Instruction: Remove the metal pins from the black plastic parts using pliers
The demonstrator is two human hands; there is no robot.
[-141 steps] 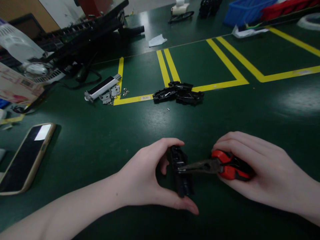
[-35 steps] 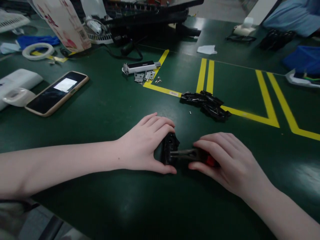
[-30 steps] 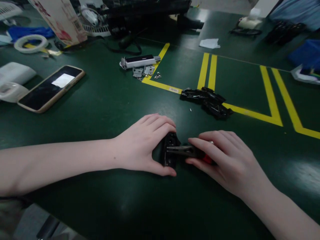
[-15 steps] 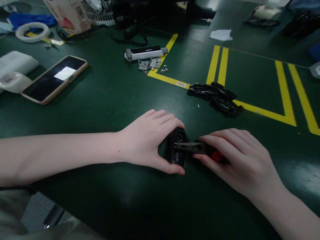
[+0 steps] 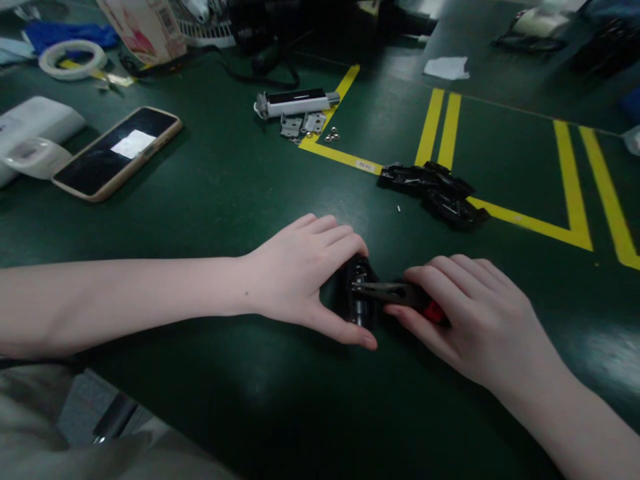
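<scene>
Two hands, both occupied; table point(image 5: 225, 207) edge cuts across lower left; green surface runs from left hand point(image 5: 310, 280) to phone point(image 5: 120, 150); black part point(image 5: 361, 312) sits between left thumb and fingers, long axis near-to-far; left hand spread in a wide C, holding its ends; right hand point(image 5: 477, 320) curled around pliers point(image 5: 393, 292), nose pointing left onto part; one phone, one pin point(image 5: 399, 209), two brackets point(image 5: 314, 123), three overlapping black pieces point(image 5: 454, 208).
</scene>
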